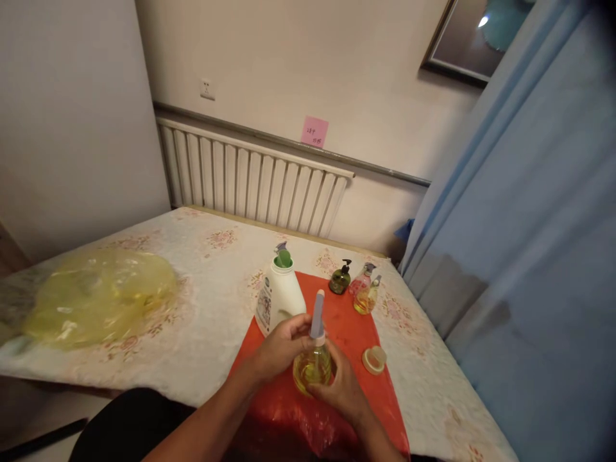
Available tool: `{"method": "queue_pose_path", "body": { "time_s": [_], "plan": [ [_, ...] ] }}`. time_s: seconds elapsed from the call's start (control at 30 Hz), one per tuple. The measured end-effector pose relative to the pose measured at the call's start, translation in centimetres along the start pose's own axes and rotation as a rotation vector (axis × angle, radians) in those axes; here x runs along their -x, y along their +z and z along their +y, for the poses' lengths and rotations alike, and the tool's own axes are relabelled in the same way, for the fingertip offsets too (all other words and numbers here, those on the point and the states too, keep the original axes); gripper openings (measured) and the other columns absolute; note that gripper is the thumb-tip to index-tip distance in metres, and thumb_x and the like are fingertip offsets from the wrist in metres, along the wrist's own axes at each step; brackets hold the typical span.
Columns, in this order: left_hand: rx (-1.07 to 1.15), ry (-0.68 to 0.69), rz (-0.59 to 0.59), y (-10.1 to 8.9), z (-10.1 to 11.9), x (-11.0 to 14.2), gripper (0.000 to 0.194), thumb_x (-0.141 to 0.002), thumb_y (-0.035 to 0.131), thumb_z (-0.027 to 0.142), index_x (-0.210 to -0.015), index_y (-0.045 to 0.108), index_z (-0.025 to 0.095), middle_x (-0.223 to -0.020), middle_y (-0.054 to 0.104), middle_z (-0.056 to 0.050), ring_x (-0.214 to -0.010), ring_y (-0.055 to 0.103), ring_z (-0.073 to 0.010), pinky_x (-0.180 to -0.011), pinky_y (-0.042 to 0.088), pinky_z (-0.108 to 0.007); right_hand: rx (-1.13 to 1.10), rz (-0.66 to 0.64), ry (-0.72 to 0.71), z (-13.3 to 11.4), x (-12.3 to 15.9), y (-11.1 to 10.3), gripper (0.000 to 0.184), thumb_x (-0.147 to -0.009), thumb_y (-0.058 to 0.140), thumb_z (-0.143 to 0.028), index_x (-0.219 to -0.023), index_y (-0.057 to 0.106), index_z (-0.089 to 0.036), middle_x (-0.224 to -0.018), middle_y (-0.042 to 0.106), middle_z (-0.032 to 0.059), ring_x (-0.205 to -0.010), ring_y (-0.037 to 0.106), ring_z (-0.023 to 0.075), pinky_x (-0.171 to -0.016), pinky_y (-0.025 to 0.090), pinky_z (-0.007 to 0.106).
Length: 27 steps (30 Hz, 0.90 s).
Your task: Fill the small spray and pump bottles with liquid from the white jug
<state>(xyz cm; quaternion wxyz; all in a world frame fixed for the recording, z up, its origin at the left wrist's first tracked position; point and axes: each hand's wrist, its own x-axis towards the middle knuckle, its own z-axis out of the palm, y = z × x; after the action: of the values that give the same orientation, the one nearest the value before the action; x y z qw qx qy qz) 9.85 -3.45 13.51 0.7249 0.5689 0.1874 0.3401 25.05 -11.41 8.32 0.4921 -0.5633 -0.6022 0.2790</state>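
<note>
A small round bottle of yellow liquid stands on the red plastic sheet, with a grey-blue pump top sticking up from its neck. My left hand is curled around the neck and the base of the pump. My right hand wraps the lower right side of the bottle. A white jug with a green spout stands just behind my left hand. A loose yellowish cap lies on the sheet to the right.
Three small pump bottles, dark green, pink and yellow, stand at the sheet's far edge. A crumpled yellow plastic bag lies at the left of the flowered tablecloth. A radiator and blue curtain border the table.
</note>
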Motion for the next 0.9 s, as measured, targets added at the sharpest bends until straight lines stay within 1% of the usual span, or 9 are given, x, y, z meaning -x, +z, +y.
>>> {"method": "queue_pose_path", "body": {
  "time_s": [0.1, 0.2, 0.33, 0.43, 0.5, 0.6, 0.73, 0.83, 0.9],
  "plan": [
    [0.141, 0.072, 0.114, 0.2, 0.8, 0.4, 0.038, -0.072, 0.079, 0.032, -0.104, 0.066, 0.018, -0.094, 0.070, -0.004, -0.092, 0.062, -0.0212, -0.086, 0.043, -0.033, 0.009, 0.017, -0.010, 0.0, 0.4, 0.2, 0.065, -0.057, 0.074, -0.016, -0.121, 0.061, -0.023, -0.118, 0.068, 0.0067, -0.108, 0.064, 0.0292, -0.095, 0.051, 0.041],
    [0.192, 0.164, 0.161, 0.5, 2.3, 0.9, 0.030, -0.076, 0.077, 0.029, -0.101, 0.064, 0.018, -0.092, 0.069, -0.002, -0.093, 0.062, -0.0186, -0.088, 0.041, -0.031, 0.019, 0.006, -0.012, -0.1, 0.8, 0.2, 0.064, -0.057, 0.075, -0.016, -0.119, 0.061, -0.024, -0.117, 0.068, 0.0056, -0.109, 0.063, 0.0284, -0.095, 0.051, 0.039],
    [0.123, 0.230, 0.156, 0.6, 3.8, 1.4, 0.025, -0.082, 0.070, 0.030, -0.101, 0.061, 0.018, -0.095, 0.069, -0.004, -0.092, 0.063, -0.0202, -0.088, 0.042, -0.033, 0.037, 0.025, -0.008, -0.2, 1.1, 0.0, 0.066, -0.056, 0.075, -0.015, -0.120, 0.061, -0.024, -0.118, 0.067, 0.0057, -0.110, 0.062, 0.0284, -0.097, 0.050, 0.039],
    [-0.090, 0.203, 0.132, 0.8, 4.5, 1.6, 0.023, -0.080, 0.071, 0.028, -0.098, 0.063, 0.017, -0.090, 0.068, -0.003, -0.086, 0.062, -0.0198, -0.080, 0.043, -0.031, 0.058, 0.025, -0.025, -0.4, 1.2, -0.2, 0.063, -0.056, 0.075, -0.015, -0.117, 0.062, -0.024, -0.117, 0.068, 0.0059, -0.109, 0.063, 0.0286, -0.096, 0.050, 0.039],
    [-0.162, 0.169, 0.085, 1.1, 4.9, 1.7, 0.022, -0.081, 0.069, 0.028, -0.098, 0.063, 0.017, -0.084, 0.066, -0.002, -0.076, 0.060, -0.0165, -0.071, 0.043, -0.029, 0.060, 0.013, -0.027, -0.5, 1.3, -0.3, 0.063, -0.056, 0.075, -0.014, -0.117, 0.062, -0.023, -0.116, 0.068, 0.0059, -0.108, 0.063, 0.0284, -0.096, 0.050, 0.039],
    [-0.161, 0.188, 0.042, 1.6, 5.5, 2.0, 0.021, -0.085, 0.062, 0.031, -0.101, 0.061, 0.017, -0.083, 0.063, -0.001, -0.064, 0.056, -0.0123, -0.064, 0.044, -0.027, 0.066, -0.003, -0.020, -0.6, 1.4, -0.5, 0.066, -0.056, 0.074, -0.012, -0.120, 0.059, -0.023, -0.119, 0.066, 0.0062, -0.110, 0.062, 0.0280, -0.097, 0.049, 0.039],
    [-0.274, 0.204, 0.047, 1.8, 5.8, 2.0, 0.018, -0.087, 0.058, 0.030, -0.100, 0.060, 0.017, -0.083, 0.063, -0.001, -0.066, 0.059, -0.0135, -0.069, 0.048, -0.029, 0.090, -0.026, -0.020, -0.6, 1.5, -0.7, 0.067, -0.057, 0.074, -0.013, -0.121, 0.058, -0.022, -0.124, 0.064, 0.0070, -0.114, 0.060, 0.0279, -0.100, 0.047, 0.040],
    [-0.203, 0.220, 0.073, 1.7, 6.1, 1.9, 0.019, -0.089, 0.057, 0.030, -0.103, 0.058, 0.018, -0.086, 0.064, -0.001, -0.068, 0.062, -0.0135, -0.070, 0.050, -0.029, 0.095, -0.032, -0.008, -0.6, 1.5, -0.8, 0.068, -0.057, 0.074, -0.014, -0.122, 0.057, -0.022, -0.125, 0.064, 0.0070, -0.115, 0.059, 0.0281, -0.101, 0.046, 0.040],
    [-0.210, 0.226, 0.078, 1.4, 6.3, 2.0, 0.017, -0.088, 0.058, 0.029, -0.101, 0.060, 0.018, -0.085, 0.064, -0.001, -0.069, 0.062, -0.0136, -0.070, 0.050, -0.028, 0.093, -0.035, -0.004, -0.7, 1.4, -0.8, 0.069, -0.057, 0.074, -0.013, -0.123, 0.057, -0.022, -0.125, 0.064, 0.0072, -0.116, 0.059, 0.0284, -0.102, 0.046, 0.041]
  ]
}}
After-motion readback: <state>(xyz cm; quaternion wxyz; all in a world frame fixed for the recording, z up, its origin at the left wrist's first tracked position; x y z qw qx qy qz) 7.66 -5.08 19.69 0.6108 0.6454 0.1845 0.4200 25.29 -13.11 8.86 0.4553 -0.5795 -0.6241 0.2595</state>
